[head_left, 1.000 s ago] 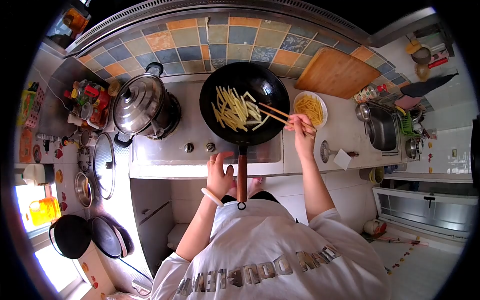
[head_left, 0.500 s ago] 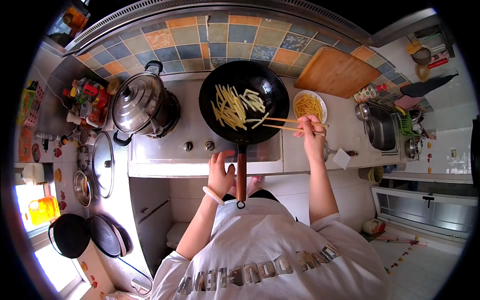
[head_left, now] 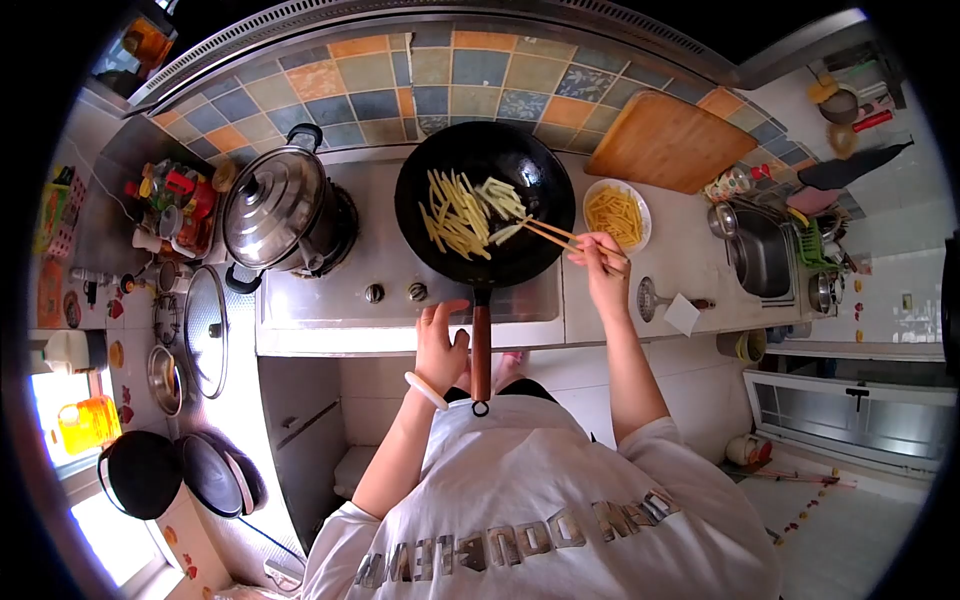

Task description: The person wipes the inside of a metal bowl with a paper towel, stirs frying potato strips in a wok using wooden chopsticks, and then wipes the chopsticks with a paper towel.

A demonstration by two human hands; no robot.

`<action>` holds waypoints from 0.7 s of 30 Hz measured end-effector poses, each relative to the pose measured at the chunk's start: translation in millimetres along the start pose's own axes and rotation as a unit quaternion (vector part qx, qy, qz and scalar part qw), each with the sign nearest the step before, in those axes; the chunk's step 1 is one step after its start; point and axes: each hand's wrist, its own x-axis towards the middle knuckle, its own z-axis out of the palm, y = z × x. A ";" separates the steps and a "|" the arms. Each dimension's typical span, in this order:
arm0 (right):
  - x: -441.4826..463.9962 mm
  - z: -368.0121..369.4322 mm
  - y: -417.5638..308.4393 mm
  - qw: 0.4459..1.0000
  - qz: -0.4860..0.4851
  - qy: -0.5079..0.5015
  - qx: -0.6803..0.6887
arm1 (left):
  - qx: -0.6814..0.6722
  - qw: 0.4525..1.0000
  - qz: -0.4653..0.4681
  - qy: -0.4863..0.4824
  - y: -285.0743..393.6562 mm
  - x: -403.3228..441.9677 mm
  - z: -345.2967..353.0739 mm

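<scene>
Right hand (head_left: 601,264), the nearer, gripped tan wooden chopsticks (head_left: 551,229) slanting up-left to slender pale-yellow strips (head_left: 464,214) at upper-centre frame.

In our right hand (head_left: 603,265) we hold chopsticks (head_left: 552,232), their tips at the pale strips (head_left: 455,215) in the black wok (head_left: 535,170). Our left hand (head_left: 440,340) is just beside its wooden handle (head_left: 481,350); a bowl (head_left: 646,220) stands nearby.

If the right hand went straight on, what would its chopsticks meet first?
Likely the pale strips in the wok, right by the chopstick tips; depth is unclear, so they may be touching.
</scene>
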 end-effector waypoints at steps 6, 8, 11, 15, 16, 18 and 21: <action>-5.1 18.4 -3.8 0.998 0.022 -0.014 0.065 | 0.002 1.000 0.014 0.010 -2.5 0.0 1.8; -9.1 31.3 2.3 0.994 0.026 -0.060 0.093 | 0.003 1.000 0.013 0.007 -2.6 0.6 3.2; -16.6 54.4 2.3 0.995 0.022 -0.054 0.085 | 0.005 1.000 0.014 0.010 -1.3 -0.9 3.3; -23.2 64.9 1.9 0.998 -0.029 -0.049 -0.032 | 0.002 1.000 0.012 0.008 1.5 -1.9 2.2; -23.2 62.2 4.8 0.999 -0.018 -0.031 -0.026 | 0.002 1.000 0.010 0.008 1.5 -2.7 2.0; -19.9 52.8 10.5 1.000 0.004 0.002 -0.014 | 0.002 1.000 0.006 0.012 1.0 -3.8 1.1; -21.6 49.5 9.9 0.999 0.028 0.001 0.029 | 0.010 1.000 0.023 0.013 -1.0 -4.1 0.7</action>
